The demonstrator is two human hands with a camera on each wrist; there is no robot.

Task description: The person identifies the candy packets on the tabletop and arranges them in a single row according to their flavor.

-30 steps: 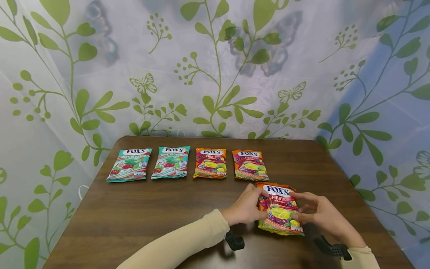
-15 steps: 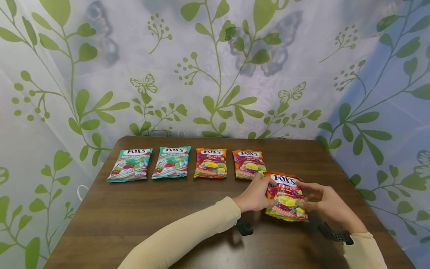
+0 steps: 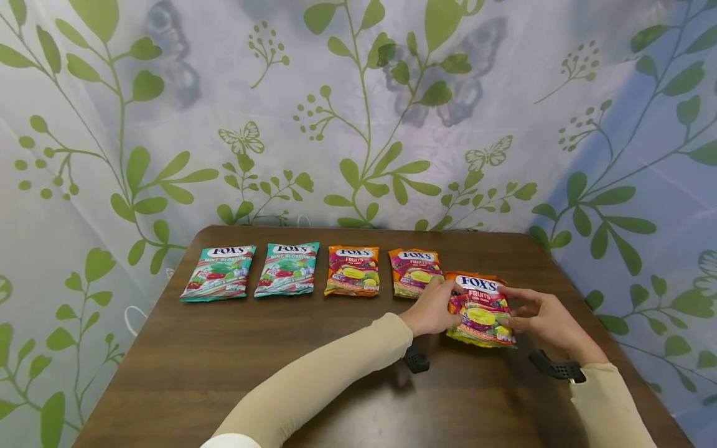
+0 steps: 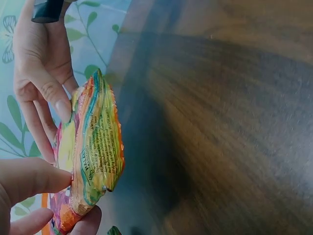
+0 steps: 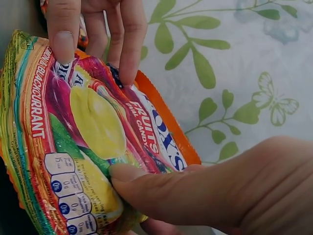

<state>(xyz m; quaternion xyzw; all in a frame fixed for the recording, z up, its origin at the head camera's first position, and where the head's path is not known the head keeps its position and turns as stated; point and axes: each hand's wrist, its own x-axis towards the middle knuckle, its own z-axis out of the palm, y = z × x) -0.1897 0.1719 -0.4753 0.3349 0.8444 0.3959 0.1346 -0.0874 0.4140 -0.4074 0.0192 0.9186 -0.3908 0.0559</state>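
An orange and purple Fox's Fruits candy bag (image 3: 480, 314) is held between both hands on the right side of the table. My left hand (image 3: 435, 308) grips its left edge, thumb on the printed front. At the opposite edge my right hand (image 3: 538, 316) pinches it, and in the right wrist view the right thumb (image 5: 166, 188) presses on the front. The left wrist view shows the bag's lower end (image 4: 100, 142) raised over the wood. Just left of it lies a matching Fruits bag (image 3: 413, 269), its lower right corner partly hidden by my left hand.
Another Fruits bag (image 3: 353, 271) and two teal Mint Blossom candy bags (image 3: 287, 269) (image 3: 220, 274) lie in a row along the back of the brown wooden table (image 3: 252, 348). A leaf-patterned curtain (image 3: 358, 112) hangs behind the table's far edge.
Both hands have carried the held candy bag away from the front and slightly to the right, up toward the row's right end. The bags in the row have stayed put.
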